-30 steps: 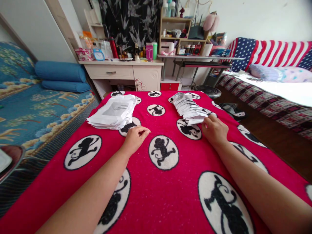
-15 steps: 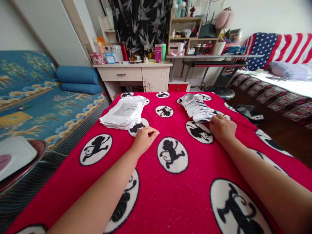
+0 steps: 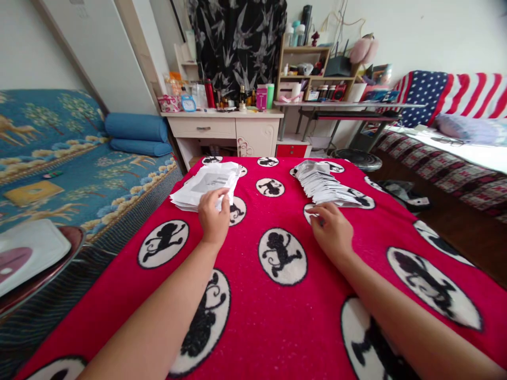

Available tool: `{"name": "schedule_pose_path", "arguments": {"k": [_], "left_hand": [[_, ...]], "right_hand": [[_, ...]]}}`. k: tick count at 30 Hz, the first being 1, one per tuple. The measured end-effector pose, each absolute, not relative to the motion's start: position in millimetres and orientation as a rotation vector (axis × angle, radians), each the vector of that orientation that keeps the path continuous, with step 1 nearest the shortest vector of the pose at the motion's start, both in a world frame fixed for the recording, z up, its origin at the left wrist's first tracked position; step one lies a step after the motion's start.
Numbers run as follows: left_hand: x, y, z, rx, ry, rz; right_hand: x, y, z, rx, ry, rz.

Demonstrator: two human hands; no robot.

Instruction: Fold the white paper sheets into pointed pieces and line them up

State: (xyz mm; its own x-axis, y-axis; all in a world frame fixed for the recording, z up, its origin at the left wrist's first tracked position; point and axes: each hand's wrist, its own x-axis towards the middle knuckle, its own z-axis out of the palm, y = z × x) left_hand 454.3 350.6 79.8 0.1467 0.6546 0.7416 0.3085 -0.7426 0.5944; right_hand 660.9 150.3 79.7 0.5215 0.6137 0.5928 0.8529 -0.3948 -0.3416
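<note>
On the left of the red tablecloth [image 3: 245,322] lies a stack of white sheets [image 3: 194,191], the top one bearing a grey printed area. My left hand [image 3: 214,214] is at the stack's front right edge, its fingers bent and the thumb a little apart from the forefinger. A fanned row of folded white papers [image 3: 322,184] lies at the back right. Just in front of this row is my right hand [image 3: 332,229], fingers loosely curved with a gap to the thumb. No paper shows in either hand.
A white plate-like item [image 3: 34,258] rests on a round brown surface at the left edge. Beyond the cloth stand a white dresser [image 3: 257,132] and a grey desk [image 3: 348,104]. A blue patterned sofa [image 3: 87,174] is at left, a bed [image 3: 447,158] at right.
My left hand has moved left and away from me to the sheet stack. My right hand has moved left, from beside the fanned papers to in front of them, and its fingers have opened.
</note>
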Motion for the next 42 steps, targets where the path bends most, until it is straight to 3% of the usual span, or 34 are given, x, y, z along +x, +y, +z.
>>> {"name": "schedule_pose_path", "arguments": {"k": [5,12,21,26,33,38,42], "left_hand": [[424.3,395.9,75.0,1.894,1.174,1.635],[386.7,432.3,71.3,2.079,0.804,1.309],[379.5,441.2,65.4,2.326,0.764,1.275],[402.3,417.3,84.7,2.352,0.788,1.453],[453.8,336.8,128.3,2.520,0.464,1.274],[428.5,373.7,128.9,2.522,0.808,1.238],[398.6,418.9,120.4,2.508,1.111,1.001]], "right_hand": [[602.1,176.8,74.3,-1.930,-1.417,-0.146],[613.6,179.8,68.9,-1.883,-1.230,-0.057],[618.3,181.8,64.3,-1.853,-1.228,0.005],[618.4,180.8,65.9,-1.825,-1.211,0.030],[617.7,178.9,69.4,-1.787,-1.203,0.054],[618.8,179.1,67.5,-1.789,-1.215,0.070],[619.4,181.1,65.3,-1.813,-1.228,0.079]]}}
